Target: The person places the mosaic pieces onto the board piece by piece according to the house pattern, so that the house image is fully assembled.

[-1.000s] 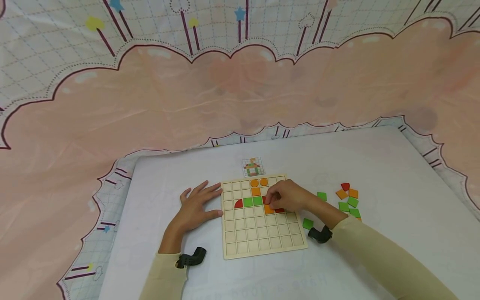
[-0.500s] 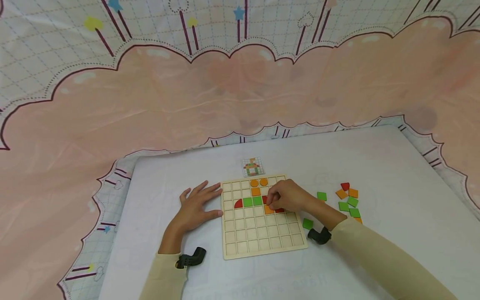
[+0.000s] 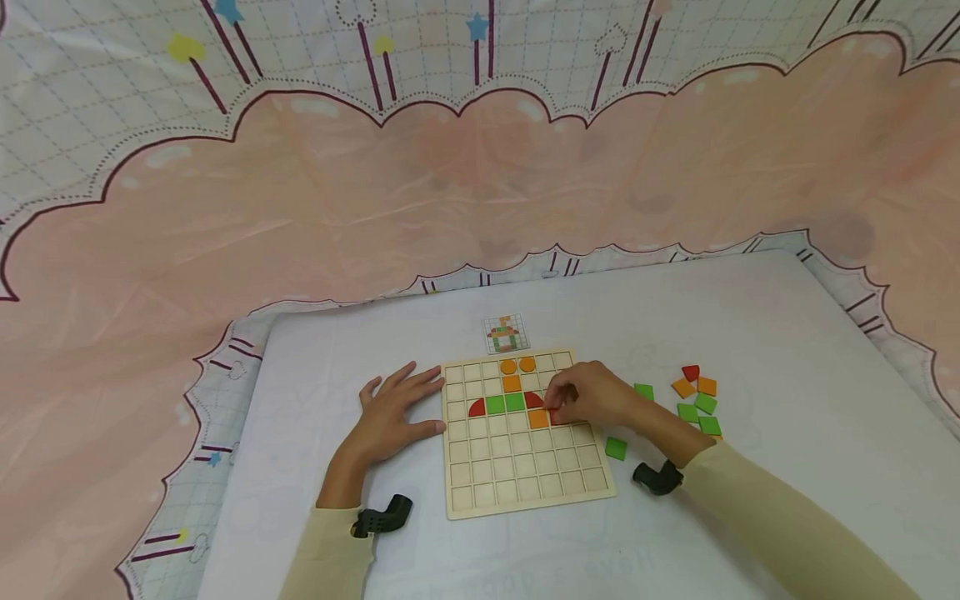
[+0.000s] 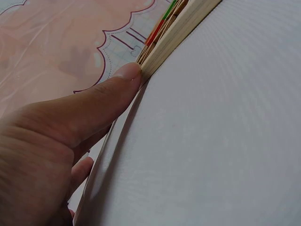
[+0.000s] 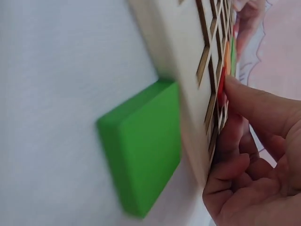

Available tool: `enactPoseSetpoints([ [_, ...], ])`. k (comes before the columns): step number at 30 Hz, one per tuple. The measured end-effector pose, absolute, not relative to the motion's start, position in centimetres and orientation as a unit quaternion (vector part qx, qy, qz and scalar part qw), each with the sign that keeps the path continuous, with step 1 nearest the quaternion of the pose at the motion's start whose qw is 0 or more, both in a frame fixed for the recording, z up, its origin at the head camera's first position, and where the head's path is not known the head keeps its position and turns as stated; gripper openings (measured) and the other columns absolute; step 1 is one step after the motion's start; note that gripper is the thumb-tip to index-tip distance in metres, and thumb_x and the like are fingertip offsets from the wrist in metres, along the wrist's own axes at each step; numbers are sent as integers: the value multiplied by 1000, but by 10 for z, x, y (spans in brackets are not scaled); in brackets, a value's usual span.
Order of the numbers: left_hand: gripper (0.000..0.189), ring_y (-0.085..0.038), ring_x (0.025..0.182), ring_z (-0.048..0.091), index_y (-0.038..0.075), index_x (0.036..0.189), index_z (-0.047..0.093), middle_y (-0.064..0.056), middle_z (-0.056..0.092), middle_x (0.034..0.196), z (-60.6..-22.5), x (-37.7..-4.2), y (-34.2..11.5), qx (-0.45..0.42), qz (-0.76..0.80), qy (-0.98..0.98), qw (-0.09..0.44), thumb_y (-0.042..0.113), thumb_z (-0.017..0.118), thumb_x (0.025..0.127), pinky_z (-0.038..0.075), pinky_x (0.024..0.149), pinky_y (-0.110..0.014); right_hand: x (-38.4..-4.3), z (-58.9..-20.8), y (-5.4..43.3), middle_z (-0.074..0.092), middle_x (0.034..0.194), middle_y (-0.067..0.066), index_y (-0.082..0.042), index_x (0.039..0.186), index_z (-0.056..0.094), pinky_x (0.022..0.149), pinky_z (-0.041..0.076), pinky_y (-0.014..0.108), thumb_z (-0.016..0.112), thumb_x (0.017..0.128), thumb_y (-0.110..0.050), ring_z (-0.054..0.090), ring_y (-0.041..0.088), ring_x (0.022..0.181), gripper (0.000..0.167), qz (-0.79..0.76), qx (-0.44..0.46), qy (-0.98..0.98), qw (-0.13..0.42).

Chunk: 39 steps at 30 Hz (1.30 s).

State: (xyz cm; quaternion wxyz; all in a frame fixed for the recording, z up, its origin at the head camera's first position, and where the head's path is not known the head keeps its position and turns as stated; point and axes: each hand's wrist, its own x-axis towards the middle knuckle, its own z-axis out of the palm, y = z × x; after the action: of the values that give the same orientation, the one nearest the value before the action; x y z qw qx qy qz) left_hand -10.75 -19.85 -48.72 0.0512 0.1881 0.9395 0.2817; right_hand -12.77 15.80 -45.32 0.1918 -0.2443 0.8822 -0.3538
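Observation:
A wooden grid board (image 3: 510,483) lies on the white table, with orange, green and red pieces in some cells. My left hand (image 3: 397,417) rests beside it with fingers spread; in the left wrist view the thumb (image 4: 103,101) touches the board's edge. My right hand (image 3: 592,396) is over the board's right part, fingers curled. Its thumb and fingers are at a red piece (image 5: 221,87) in a cell right of an orange square (image 3: 537,418); the hand partly hides this piece. A red quarter-circle (image 3: 533,400) sits just up and left of it, beside two green squares (image 3: 504,403).
A small pattern card (image 3: 506,333) lies beyond the board. Right of the board are loose green squares (image 3: 616,448), and farther right a scatter of green, orange and red pieces (image 3: 705,404). A cartoon-print cloth (image 3: 480,192) surrounds the white surface.
My right hand has moved slightly right, from the red quarter-circle to the red piece beside the orange square, leaving the quarter-circle in fuller view. The left hand has stayed put.

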Motion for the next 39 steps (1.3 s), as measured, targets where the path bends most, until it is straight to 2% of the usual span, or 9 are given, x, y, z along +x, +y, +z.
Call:
enactPoseSetpoints([
  [15, 72, -29, 157, 23, 24, 147, 57, 7, 46, 160, -486, -107, -198, 188, 282, 940, 47, 43, 83, 82, 3, 117, -68, -130, -446, 207, 67, 84, -8, -22, 95, 76, 73, 51, 25, 82, 86, -24, 58, 15, 83, 11, -341, -217, 890, 210],
  [27, 72, -30, 156, 24, 23, 147, 57, 5, 47, 159, -489, -107, -199, 193, 279, 940, 41, 44, 82, 83, 4, 116, -69, -136, -433, 252, 70, 91, -10, -23, 96, 77, 79, 51, 29, 83, 85, -26, 58, 14, 88, 12, -282, -200, 917, 197],
  [39, 72, -31, 156, 25, 22, 147, 57, 4, 47, 159, -488, -106, -199, 195, 279, 940, 37, 44, 82, 83, 5, 116, -69, -138, -438, 271, 68, 101, -8, -30, 92, 80, 89, 50, 37, 88, 79, -19, 58, 16, 98, 19, -262, -211, 914, 226],
])
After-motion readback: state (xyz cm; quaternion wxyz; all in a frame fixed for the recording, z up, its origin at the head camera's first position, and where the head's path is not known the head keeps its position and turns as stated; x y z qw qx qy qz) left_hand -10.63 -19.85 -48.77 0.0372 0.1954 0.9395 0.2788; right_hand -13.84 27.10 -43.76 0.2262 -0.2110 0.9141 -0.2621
